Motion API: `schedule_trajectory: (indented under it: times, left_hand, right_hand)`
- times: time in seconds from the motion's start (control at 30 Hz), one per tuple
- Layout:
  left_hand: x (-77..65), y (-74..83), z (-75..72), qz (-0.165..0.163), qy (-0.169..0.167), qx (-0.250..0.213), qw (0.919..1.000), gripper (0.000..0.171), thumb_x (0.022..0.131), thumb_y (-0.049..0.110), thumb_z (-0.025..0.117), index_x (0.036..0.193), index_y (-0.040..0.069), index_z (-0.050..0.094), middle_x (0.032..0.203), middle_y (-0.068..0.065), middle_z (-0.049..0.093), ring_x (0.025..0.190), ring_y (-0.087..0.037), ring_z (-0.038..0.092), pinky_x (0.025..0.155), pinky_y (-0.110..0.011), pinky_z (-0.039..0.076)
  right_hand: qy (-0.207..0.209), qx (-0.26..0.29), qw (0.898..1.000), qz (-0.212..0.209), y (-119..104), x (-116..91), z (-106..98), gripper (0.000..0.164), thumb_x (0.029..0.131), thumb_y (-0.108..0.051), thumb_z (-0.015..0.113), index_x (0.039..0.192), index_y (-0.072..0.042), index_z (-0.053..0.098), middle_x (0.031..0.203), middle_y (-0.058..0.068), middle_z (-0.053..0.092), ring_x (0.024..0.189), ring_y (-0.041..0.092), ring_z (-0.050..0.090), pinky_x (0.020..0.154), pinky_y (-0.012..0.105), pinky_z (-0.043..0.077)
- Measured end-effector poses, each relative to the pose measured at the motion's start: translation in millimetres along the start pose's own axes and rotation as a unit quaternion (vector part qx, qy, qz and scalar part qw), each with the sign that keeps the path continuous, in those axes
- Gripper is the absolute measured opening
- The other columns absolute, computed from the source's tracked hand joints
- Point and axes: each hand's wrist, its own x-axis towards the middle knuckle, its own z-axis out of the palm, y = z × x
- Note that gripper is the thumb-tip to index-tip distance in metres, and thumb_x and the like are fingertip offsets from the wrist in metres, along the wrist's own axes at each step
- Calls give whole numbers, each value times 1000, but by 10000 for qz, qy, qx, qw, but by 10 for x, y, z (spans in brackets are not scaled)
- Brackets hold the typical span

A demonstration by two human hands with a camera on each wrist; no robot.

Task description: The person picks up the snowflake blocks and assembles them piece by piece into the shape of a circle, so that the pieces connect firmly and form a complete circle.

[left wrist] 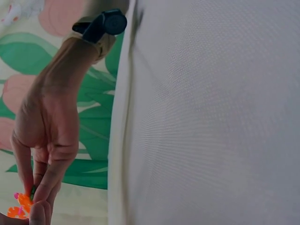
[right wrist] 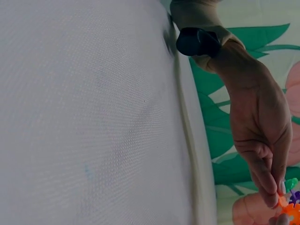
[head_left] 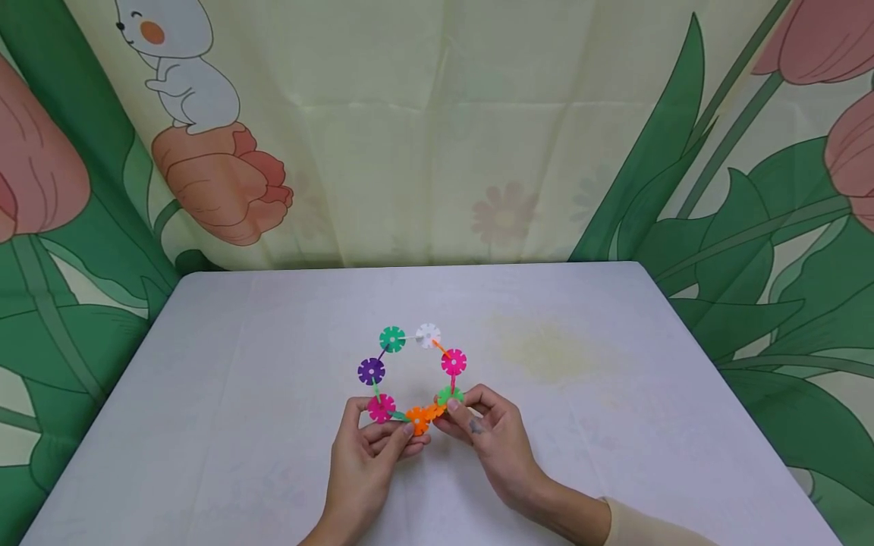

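Note:
In the head view, both hands hold up a ring of plastic snowflake discs above the table. My left hand (head_left: pixel 369 455) pinches an orange snowflake disc (head_left: pixel 418 421) between thumb and fingers, at the bottom of the ring. My right hand (head_left: pixel 495 440) pinches at a light green snowflake disc (head_left: pixel 448 395), with a second orange piece (head_left: pixel 435 410) between the two hands. Around the loop sit a pink disc (head_left: pixel 381 408), a purple disc (head_left: pixel 372 371), a teal disc (head_left: pixel 392 339), a white disc (head_left: pixel 428 335) and another pink disc (head_left: pixel 454 362). Thin edge-on discs link them.
A white cloth covers the table (head_left: pixel 239 425), with a faint yellowish stain (head_left: pixel 553 350) right of the ring. Behind it hangs a curtain (head_left: pixel 410 152) printed with tulips, leaves and a white animal. A dark device (right wrist: pixel 197 42) is strapped to a wrist in the right wrist view.

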Motion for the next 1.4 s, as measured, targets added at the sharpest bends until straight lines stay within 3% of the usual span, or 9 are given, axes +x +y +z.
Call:
schedule_trajectory:
  times: [0.5, 0.73, 1.0, 1.2, 1.4]
  left_hand:
    - [-18, -2, 30, 177, 135, 10, 9998, 45, 97, -4, 72, 128, 4, 40, 101, -25, 77, 87, -27, 83, 80, -33, 68]
    - [-20, 13, 35, 192, 148, 89, 9997, 45, 97, -3, 72, 128, 4, 40, 103, -24, 78, 87, -25, 83, 79, -32, 68]
    - [-15, -5, 38, 290, 142, -112, 9994, 45, 95, -4, 74, 126, 3, 41, 100, -26, 78, 85, -27, 83, 79, -32, 68]
    - [10, -30, 26, 233, 62, -138, 9996, 45, 97, -2, 73, 126, 2, 40, 102, -27, 78, 86, -26, 83, 79, -32, 68]
    - [73, -51, -12, 178, -163, 68, 9997, 42, 99, 3, 73, 126, 4, 41, 106, -26, 78, 90, -34, 82, 80, -34, 69]
  right_hand:
    - [-238, 289, 9992, -100, 19, 10, -26, 18, 105, -14, 67, 104, 1, 59, 109, 5, 70, 104, 19, 80, 97, 35, 64]
    - [-123, 246, 9996, 37, 3, 13, -10, 24, 104, -15, 69, 107, 5, 57, 109, 7, 71, 105, 20, 80, 97, 34, 64]
    - [-129, 58, 9997, -198, 20, 17, 2, 31, 104, -13, 68, 108, 14, 54, 109, 9, 67, 105, 21, 80, 96, 37, 64]
    - [-265, -34, 9996, -6, 12, 52, -33, 32, 104, -14, 69, 108, 15, 55, 111, 10, 68, 104, 20, 80, 97, 36, 64]
    - [-482, -310, 9981, 208, -15, 141, -122, 30, 103, -17, 71, 104, 10, 59, 109, 10, 72, 99, 20, 81, 97, 33, 64]
